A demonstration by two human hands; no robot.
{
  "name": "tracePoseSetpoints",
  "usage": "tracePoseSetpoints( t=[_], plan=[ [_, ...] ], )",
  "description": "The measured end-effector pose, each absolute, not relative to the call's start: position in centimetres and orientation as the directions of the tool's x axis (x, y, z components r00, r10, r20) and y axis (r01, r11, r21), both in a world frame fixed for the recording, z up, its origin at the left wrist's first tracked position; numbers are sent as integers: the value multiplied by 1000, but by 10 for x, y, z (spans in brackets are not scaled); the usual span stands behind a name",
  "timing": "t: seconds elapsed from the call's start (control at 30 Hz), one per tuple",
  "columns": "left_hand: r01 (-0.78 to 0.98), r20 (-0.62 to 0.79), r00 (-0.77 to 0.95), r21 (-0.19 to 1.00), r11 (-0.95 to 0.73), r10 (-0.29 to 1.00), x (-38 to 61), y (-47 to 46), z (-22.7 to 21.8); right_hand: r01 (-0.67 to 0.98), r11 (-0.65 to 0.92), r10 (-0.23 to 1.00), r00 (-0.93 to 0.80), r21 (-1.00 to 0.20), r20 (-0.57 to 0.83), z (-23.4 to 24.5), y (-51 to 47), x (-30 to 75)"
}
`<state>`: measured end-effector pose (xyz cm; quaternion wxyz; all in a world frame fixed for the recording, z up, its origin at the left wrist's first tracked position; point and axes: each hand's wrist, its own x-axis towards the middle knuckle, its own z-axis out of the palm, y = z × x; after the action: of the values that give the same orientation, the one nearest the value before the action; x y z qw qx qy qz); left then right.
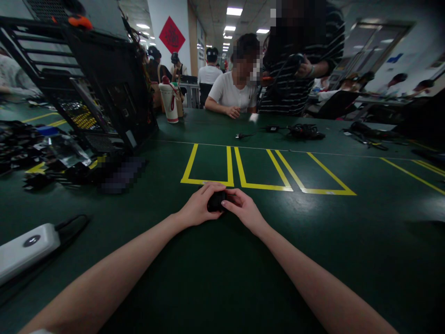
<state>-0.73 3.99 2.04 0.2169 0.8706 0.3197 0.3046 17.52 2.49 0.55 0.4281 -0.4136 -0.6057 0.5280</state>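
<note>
Both of my hands meet at the middle of the green table point(212, 269) around a small black object point(216, 201), whose kind I cannot make out. My left hand point(200, 204) wraps its left side, with fingers over the top and the thumb low in front. From the right, my right hand point(245, 208) grips it, the thumb pressed on its near face and the fingers behind. Much of the object is hidden by my fingers. Just beyond my hands, yellow tape point(208, 181) marks several outlines on the tabletop.
At left stand a black computer case point(104, 93), a clear bottle point(66, 146) and a white device point(29, 250) with a cable. A paper cup point(170, 103) and coiled black cables point(304, 131) lie further back. Across the table are a seated person point(231, 90) and a standing person point(288, 83).
</note>
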Motion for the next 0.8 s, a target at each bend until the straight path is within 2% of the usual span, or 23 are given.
tracePoseSetpoints(
  t=[0.13,0.3,0.53,0.8],
  plan=[
    [426,409,597,568,-705,690,-6,41,18,-54,127,934,-330,-990,138,2,24,174],
    [428,403,587,582,-691,702,-6,42,16,-18,156,946,-286,-988,155,6,20,172],
    [432,403,587,577,-693,702,-6,42,16,63,116,959,-268,-991,95,10,22,173],
    [435,390,596,578,-690,702,-7,41,18,5,167,944,-288,-986,159,6,19,172]
  ],
)
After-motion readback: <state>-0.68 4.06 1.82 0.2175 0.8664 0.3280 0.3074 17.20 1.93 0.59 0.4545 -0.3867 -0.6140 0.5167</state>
